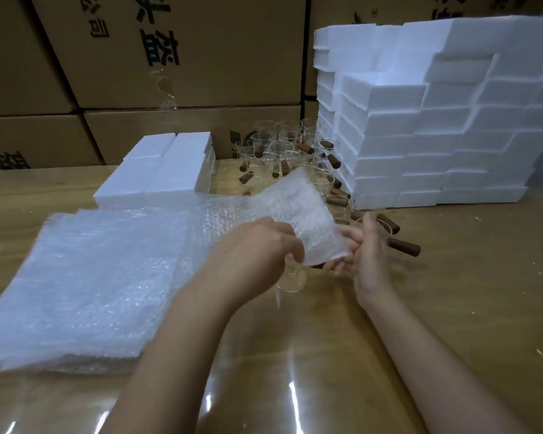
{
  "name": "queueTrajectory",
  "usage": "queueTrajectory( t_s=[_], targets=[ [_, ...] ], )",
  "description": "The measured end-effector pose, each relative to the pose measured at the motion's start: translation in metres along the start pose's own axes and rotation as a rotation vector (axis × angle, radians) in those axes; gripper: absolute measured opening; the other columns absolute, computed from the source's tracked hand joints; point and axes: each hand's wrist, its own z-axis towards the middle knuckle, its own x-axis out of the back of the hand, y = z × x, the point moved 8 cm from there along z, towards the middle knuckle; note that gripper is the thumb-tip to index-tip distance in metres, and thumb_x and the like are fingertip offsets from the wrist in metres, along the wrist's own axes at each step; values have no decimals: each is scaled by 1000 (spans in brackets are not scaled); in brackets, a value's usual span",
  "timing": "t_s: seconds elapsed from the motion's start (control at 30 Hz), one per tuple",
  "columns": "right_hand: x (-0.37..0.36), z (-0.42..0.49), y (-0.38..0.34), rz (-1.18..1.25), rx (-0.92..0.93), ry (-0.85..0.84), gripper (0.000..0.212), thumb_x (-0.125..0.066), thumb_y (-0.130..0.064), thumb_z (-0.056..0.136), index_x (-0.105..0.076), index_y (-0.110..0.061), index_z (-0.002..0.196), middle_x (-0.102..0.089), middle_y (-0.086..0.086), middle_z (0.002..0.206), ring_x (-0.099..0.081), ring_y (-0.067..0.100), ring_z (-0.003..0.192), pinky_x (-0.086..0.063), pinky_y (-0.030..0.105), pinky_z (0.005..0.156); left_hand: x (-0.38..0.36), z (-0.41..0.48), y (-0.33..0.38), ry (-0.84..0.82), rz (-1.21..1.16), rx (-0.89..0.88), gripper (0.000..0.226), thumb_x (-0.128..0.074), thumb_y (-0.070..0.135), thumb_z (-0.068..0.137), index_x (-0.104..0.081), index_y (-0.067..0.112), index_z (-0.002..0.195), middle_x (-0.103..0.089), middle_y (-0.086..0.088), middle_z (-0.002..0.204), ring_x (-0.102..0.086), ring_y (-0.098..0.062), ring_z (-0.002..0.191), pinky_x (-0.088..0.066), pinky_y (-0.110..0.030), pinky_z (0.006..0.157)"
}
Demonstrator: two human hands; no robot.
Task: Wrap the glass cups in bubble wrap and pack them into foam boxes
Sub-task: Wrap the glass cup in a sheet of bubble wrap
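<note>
A sheet of bubble wrap [298, 214] stands lifted in the middle of the table. My left hand [257, 245] pinches its lower edge. My right hand [362, 249] holds the sheet's right side together with something under it. A clear glass cup [290, 278] shows just below the sheet between my hands; which hand carries it I cannot tell. More glass cups with brown wooden handles [282, 148] stand behind. A tall stack of white foam boxes [420, 120] rises at the right, a low stack of foam boxes [160, 167] at the left.
A thick pile of bubble wrap sheets [85, 277] lies at the left on the glossy wooden table [452, 292]. Brown cardboard cartons [138, 57] wall off the back. A cup with a wooden handle [402, 245] lies right beside my right hand.
</note>
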Motion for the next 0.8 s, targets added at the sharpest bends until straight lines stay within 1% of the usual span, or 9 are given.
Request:
queueTrajectory(
  t_s=[0.1,0.17,0.23,0.33,0.4,0.47,0.53,0.7,0.8],
  targets=[
    [6,0,1,-103,-31,22,73,-41,-80,77,-73,-16,87,-71,9,72,-59,23,53,-40,21,36,-18,2,1,-115,-21,-2,43,-51,1,85,-69,33,107,-62,18,115,-52,-11,102,-49,-34,79],
    [7,1,0,-189,-31,9,69,-53,-74,75,-72,-9,88,-69,15,73,-55,22,58,-42,20,41,-26,2,0,-175,-50,8,41,-54,4,85,-68,35,108,-62,19,115,-53,-9,104,-49,-33,81],
    [8,1,-1,-278,-21,-24,54,-66,-53,80,-70,0,85,-63,11,67,-54,14,55,-42,16,44,-32,0,-3,-249,-100,24,32,-59,14,87,-67,36,110,-62,18,114,-55,-5,103,-49,-32,84],
    [5,0,-3,-357,-11,-76,12,-72,-27,82,-73,-17,75,-64,-8,59,-51,-5,46,-39,8,43,-31,-8,-15,-332,-299,113,22,-65,42,86,-67,35,107,-65,21,106,-58,4,94,-50,-27,85],
    [4,1,-2,-361,-7,-96,8,-72,-23,83,-72,-18,77,-67,1,67,-55,3,52,-43,11,49,-19,-12,-37,-229,-292,229,27,-61,52,85,-67,34,105,-66,21,106,-57,5,89,-50,-23,81],
    [3,0,-4,-345,11,-96,5,-72,-21,83,-71,-18,79,-67,7,70,-56,12,57,-46,19,53,3,-18,-65,-22,-26,372,30,-59,47,89,-65,28,111,-64,10,114,-55,-6,95,-47,-26,79],
    [2,-1,-7,-316,48,-98,3,-71,-19,84,-71,-18,81,-68,5,69,-58,15,61,-48,23,57,14,-27,-87,78,165,526,36,-58,43,90,-63,22,119,-62,-1,118,-55,-21,105,-48,-34,81],
    [0,-3,-14,-277,164,-85,18,-66,-11,87,-68,-29,85,-69,-15,70,-60,-2,64,-47,11,54,-6,-36,-103,-73,134,686,47,-54,47,91,-50,21,130,-60,-7,123,-54,-28,113,-46,-37,84],
    [0,-3,-18,-248,217,-74,21,-62,-4,89,-67,-25,87,-68,-20,72,-60,-7,66,-48,10,58,-9,-36,-105,-75,49,715,47,-60,36,89,-47,21,132,-64,-4,117,-57,-27,109,-49,-36,83]
  ],
)
